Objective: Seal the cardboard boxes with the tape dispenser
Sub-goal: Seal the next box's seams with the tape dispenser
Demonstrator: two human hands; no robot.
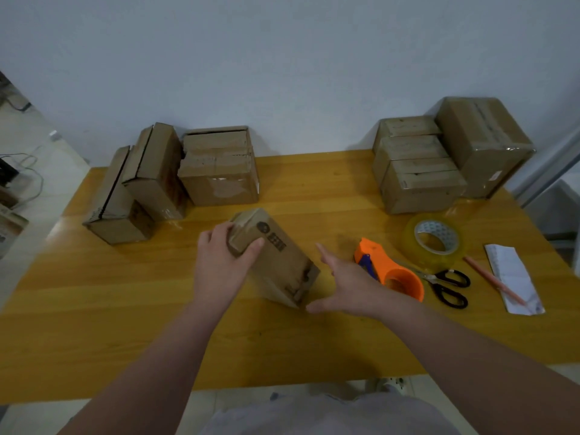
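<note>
A: Where is the box that is in work now?

B: The small cardboard box (277, 262) is in the middle of the desk (141, 324). It seems tilted, with the far end raised. The left hand (219, 262) grasps this far end: its fingers (221, 229) curl over the top and the thumb presses on the side.

A: And the other hand?

B: The right hand (348, 287) is released, with spread fingers (324, 251), and it holds nothing. It hovers between the box and the orange tape dispenser (389, 273), which lies just beside it on the desk. I cannot tell if the thumb touches the box corner.

A: What can go wrong from here?

B: I think the box rests only on its near edge, so a loose left grip can let it tip or slide. The near end looks worn; if it is not pressed flat, the tape may wrinkle or leave a gap. The scissors (450, 287) and the clear tape roll (434, 243) lie near the dispenser, so a hasty reach may knock them.

A: And the other boxes?

B: There is a left group (219, 174) and a right stack (420, 174), both along the wall, well apart from the hands.
</note>
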